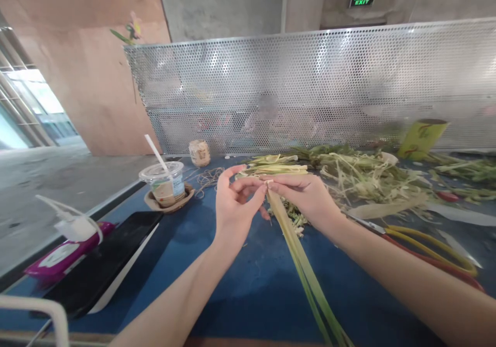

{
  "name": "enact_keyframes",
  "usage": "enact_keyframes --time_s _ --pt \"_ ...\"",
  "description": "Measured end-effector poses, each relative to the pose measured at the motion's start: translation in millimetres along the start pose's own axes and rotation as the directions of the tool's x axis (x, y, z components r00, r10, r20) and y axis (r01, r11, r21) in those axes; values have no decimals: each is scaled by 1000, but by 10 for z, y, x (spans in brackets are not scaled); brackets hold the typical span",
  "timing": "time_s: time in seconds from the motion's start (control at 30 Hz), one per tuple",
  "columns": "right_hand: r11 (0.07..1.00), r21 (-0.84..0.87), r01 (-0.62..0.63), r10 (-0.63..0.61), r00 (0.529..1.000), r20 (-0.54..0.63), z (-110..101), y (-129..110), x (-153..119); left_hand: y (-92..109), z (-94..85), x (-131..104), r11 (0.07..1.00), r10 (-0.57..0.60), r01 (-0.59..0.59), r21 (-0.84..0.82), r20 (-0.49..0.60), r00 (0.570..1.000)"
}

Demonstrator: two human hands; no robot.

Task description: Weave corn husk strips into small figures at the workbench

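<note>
Both my hands meet over the middle of the blue table, pinching the top end of a long, flat, pale-green leaf strip [291, 236]. My left hand [239, 202] presses thumb and index finger against the strip's tip from the left. From the other side, my right hand [310, 197] grips the same end between thumb and fingers. Below them the strip hangs down toward the front edge and splits into several green ribbons. Small pale plant bits [296, 215] lie just behind it, partly hidden. A bundle of similar strips [277, 166] rests beyond my fingers.
Scissors [430, 243] with yellow and red handles lie by my right forearm. A heap of dried leaves [360, 179] covers the back right. At left stand a lidded cup [166, 184] with a straw, a black tablet-like slab [104, 259] and a purple packet [64, 256]. Twine [209, 178] lies behind.
</note>
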State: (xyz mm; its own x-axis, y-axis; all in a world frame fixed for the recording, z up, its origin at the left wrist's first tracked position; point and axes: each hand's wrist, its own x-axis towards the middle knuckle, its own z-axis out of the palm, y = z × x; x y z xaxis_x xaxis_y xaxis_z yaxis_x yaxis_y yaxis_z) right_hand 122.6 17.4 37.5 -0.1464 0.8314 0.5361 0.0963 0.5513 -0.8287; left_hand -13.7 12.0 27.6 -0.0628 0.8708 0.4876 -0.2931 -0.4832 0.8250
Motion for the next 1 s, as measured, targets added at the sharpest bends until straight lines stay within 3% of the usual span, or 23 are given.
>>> enact_keyframes --time_s 0.13,0.27,0.4,0.53,0.73,0.83,0.9,0.93,1.0 --pt "993 107 -56 56 998 5 22 -20 -7 33 30 -15 999 24 -28 -38 -105 994" --pt "968 196 -157 139 985 102 20 2 0 22 19 -1 999 -19 12 -50 -145 989" --pt "940 286 -184 132 972 193 14 31 -2 -24 2 39 976 -161 140 -166 -118 980" --pt "924 341 -176 133 980 147 34 53 -5 -44 17 48 882 -386 374 -285 18 922" --pt "930 324 -171 163 985 50 34 42 2 -64 62 -22 850 -434 475 -227 209 876" --pt "918 304 -255 256 966 37 13 2 -4 -68 85 -76 781 -484 597 -184 427 764" --pt "901 324 -289 294 955 33 8 -15 -6 -65 98 -109 759 -500 639 -124 516 695" --pt "891 355 -282 292 956 26 9 -17 -3 -65 104 -122 766 -500 634 -102 525 689" --pt "862 442 -250 273 962 11 18 -12 10 -74 113 -138 799 -480 595 -86 506 717"
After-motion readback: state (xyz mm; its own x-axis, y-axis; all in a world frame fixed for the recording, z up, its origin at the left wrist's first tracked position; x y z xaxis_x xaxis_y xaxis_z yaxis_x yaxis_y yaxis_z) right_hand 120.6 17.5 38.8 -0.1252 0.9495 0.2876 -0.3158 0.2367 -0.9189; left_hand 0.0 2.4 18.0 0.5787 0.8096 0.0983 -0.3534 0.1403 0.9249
